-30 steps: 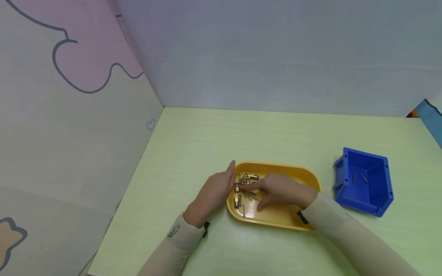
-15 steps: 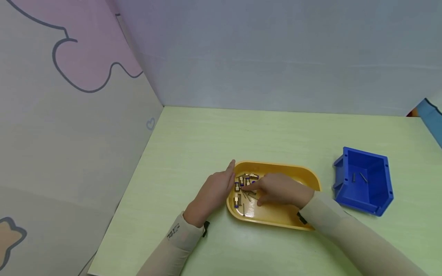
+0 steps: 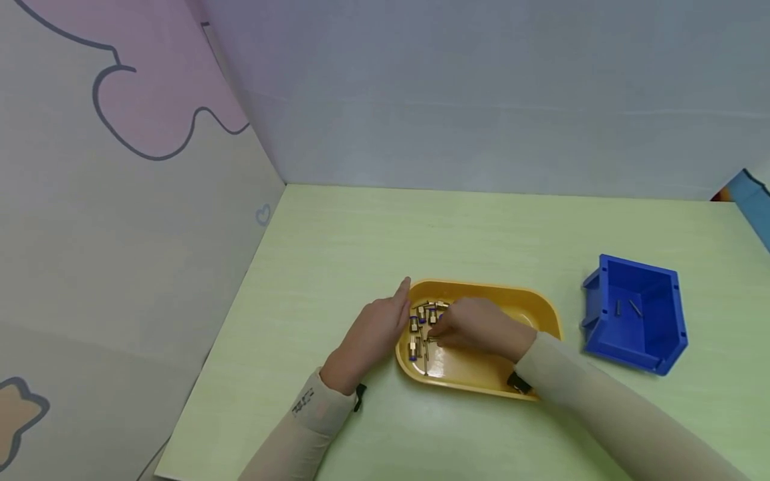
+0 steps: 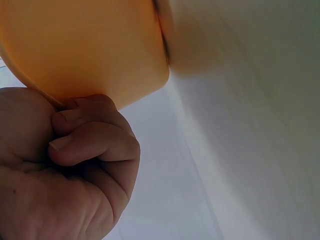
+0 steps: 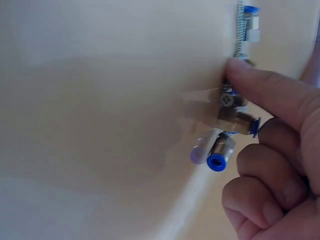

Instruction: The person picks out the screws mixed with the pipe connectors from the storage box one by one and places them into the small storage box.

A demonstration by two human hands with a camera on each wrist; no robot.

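Fingers (image 5: 270, 95) of the right hand (image 3: 475, 329) reach down among the small brass push-fit fittings with blue collars (image 5: 235, 122), the index tip pressing on one while the other fingers curl loosely beside it; whether a fitting is actually pinched I cannot tell. These fittings lie with thin metal pins (image 3: 426, 361) at the left end of the shallow oval yellow plastic tray (image 3: 529, 300). At that same end, the left hand (image 3: 373, 337) lies against the tray's outer wall, its fingers curled under the rim in the left wrist view, probably to steady the tray against sliding while the other hand picks. To the right of the tray, well apart, stands an open-fronted blue plastic parts bin (image 3: 668, 334) holding two of the same thin pins (image 3: 625, 308).
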